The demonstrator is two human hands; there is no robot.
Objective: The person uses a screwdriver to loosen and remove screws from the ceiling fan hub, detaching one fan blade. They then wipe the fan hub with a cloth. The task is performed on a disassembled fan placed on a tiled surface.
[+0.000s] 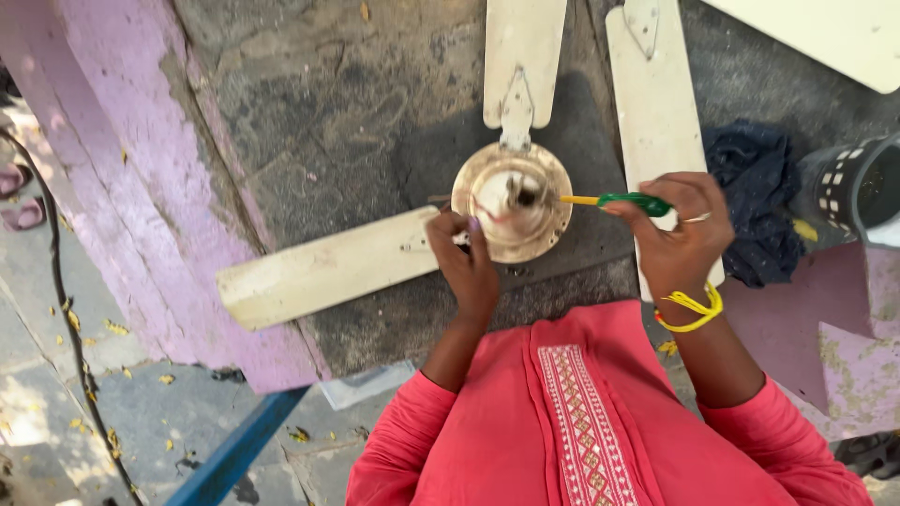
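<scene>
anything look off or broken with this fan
Yes: one fan blade lies loose beside the motor hub, detached, while two others stay attached. The right hand holds a green-handled screwdriver at the hub.

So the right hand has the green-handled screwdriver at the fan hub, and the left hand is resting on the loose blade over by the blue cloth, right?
Not quite. The right hand does hold the green-handled screwdriver at the fan hub, but the head view shows the left hand at the hub's near edge, by the attached blade, not on the loose blade beside the blue cloth.
</scene>
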